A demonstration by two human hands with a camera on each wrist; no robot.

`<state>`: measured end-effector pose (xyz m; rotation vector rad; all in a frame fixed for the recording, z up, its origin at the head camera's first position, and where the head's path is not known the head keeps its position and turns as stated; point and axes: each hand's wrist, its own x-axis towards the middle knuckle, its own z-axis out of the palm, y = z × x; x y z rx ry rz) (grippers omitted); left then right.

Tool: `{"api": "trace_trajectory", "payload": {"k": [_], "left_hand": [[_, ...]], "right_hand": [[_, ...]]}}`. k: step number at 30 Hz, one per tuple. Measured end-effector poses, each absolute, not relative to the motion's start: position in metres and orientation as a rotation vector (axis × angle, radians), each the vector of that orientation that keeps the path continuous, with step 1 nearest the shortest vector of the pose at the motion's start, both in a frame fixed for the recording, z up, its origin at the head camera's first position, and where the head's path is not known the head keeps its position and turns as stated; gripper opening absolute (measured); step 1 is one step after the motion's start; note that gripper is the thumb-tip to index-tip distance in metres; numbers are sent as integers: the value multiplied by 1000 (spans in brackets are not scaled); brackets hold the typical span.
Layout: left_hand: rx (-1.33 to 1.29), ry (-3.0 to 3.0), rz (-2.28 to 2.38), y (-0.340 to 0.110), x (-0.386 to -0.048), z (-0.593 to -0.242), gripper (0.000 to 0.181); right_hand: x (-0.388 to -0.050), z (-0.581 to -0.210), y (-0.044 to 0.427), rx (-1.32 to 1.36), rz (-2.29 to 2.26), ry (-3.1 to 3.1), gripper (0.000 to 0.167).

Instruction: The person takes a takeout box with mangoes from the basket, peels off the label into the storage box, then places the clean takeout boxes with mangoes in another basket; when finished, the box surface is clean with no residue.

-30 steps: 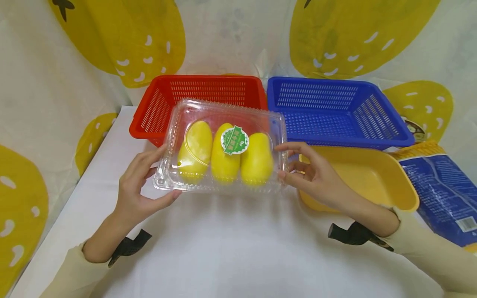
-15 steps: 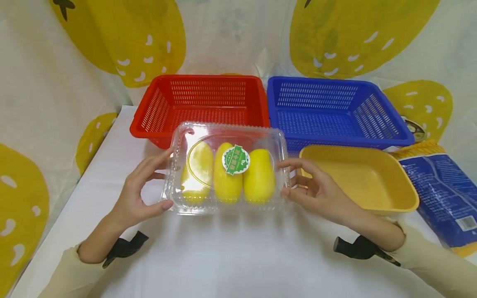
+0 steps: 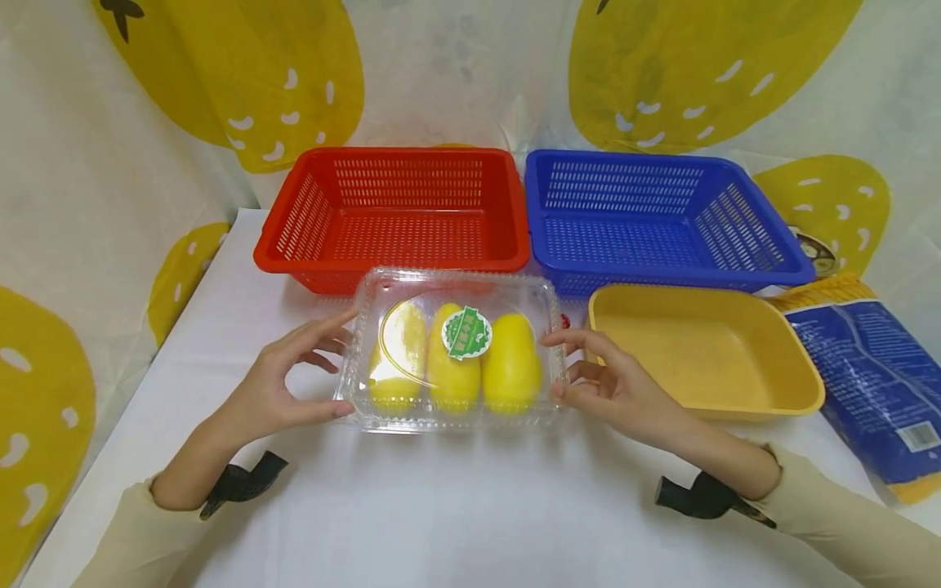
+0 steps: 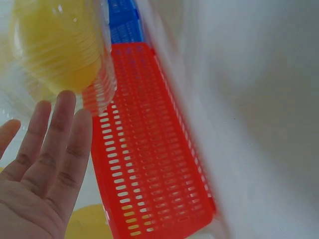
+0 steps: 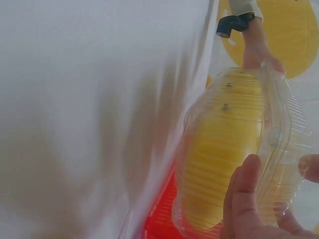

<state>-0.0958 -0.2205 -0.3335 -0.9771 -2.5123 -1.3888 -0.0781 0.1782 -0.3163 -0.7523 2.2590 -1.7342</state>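
A clear plastic clamshell box (image 3: 456, 282) holds three yellow mangoes (image 3: 512, 359) and carries a round green-and-white label (image 3: 466, 332). My right hand (image 3: 625, 380) pinches the box's right edge between thumb and fingers. At the opposite end is my left hand (image 3: 275, 380), its thumb by the lower left corner. In the left wrist view, the left hand's fingers (image 4: 60, 144) lie straight, with their tips at the box's end. The right wrist view has the right hand's fingers (image 5: 246, 194) along the ribbed plastic side. Whether the box touches the table cannot be told.
A red basket (image 3: 390, 265) and a blue basket (image 3: 676, 273) stand side by side behind the box. To the right are a yellow tub (image 3: 706, 359) and a blue packet (image 3: 875, 376). A small red thing (image 3: 564, 321) shows behind the box's right edge.
The box has come down and nearer to me, away from in front of the red basket, whose inside now shows. Both hands moved with it; the left hand's fingers now sit looser at its end.
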Motion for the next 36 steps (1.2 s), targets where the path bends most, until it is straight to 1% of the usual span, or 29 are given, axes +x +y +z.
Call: {"api": "trace_trajectory", "payload": {"k": [7, 13, 22, 36], "left_hand": [[-982, -2618, -1349, -224, -102, -344, 93], [-934, -2715, -1341, -224, -106, -348, 92], [-903, -2775, -1323, -226, -110, -352, 92], [-906, -2808, -1299, -228, -112, -355, 91]], "right_hand": [[-81, -321, 178, -694, -1681, 2238, 43], [-87, -325, 178, -649, -1601, 2282, 44], [-96, -332, 175, -646, -1536, 2287, 47], [-97, -327, 174, -651, -1326, 2446, 46]]}}
